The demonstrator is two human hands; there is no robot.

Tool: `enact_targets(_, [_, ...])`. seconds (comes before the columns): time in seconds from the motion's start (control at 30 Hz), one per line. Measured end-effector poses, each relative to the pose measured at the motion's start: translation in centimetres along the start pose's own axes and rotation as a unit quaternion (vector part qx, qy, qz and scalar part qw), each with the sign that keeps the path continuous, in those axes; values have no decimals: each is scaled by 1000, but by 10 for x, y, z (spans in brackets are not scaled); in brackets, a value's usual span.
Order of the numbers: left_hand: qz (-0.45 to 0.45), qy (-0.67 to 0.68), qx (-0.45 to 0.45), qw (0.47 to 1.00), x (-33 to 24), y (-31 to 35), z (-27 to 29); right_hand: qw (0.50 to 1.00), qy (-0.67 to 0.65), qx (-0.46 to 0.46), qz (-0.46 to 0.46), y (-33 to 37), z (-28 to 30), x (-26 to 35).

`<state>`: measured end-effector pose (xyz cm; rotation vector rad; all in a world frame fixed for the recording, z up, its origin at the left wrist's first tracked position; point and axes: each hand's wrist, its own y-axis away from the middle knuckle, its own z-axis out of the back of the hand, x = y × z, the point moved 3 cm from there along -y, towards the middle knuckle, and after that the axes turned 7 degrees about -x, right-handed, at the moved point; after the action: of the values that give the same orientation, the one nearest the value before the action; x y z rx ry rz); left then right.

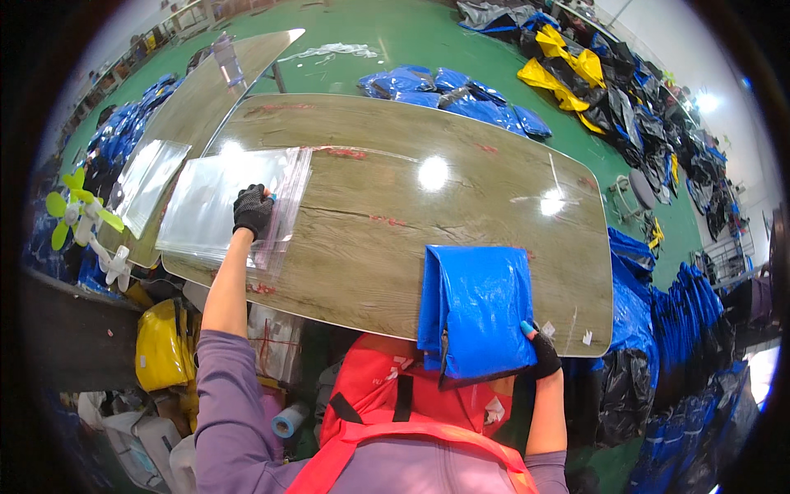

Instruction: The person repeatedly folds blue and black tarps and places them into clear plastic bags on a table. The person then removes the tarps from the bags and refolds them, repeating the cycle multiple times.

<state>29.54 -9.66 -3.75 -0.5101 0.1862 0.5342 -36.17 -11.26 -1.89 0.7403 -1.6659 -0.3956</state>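
Note:
My left hand, in a black dotted glove with bare fingertips, rests on a stack of clear plastic bags at the left of the table. Its fingers are curled together at the top bag, near the stack's right side. A folded blue tarpaulin lies at the table's near edge and partly overhangs it. My right hand, gloved the same way, grips the tarpaulin's lower right corner. The thumb is on top, and the other fingers are hidden beneath.
The wood-patterned table has rounded corners. A second table with a bottle and more clear bags adjoins it. A green fan stands at left. Blue bundles lie beyond; blue sheets hang at right.

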Motion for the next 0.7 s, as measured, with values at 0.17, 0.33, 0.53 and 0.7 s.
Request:
enact_targets(0.17, [-105, 211, 120, 964, -151, 79, 1, 995, -79, 53, 41, 6, -10, 7])
enact_targets(0.33, [-209, 311, 108, 921, -232, 158, -9, 992, 52, 96, 65, 20, -16, 50])
enact_targets(0.53, [-231, 408, 99, 878, -241, 152, 24, 984, 161, 67, -26, 32, -28, 42])
enact_targets(0.7, [-173, 462, 278, 824, -240, 136, 78, 963, 181, 196, 44, 28, -86, -38])
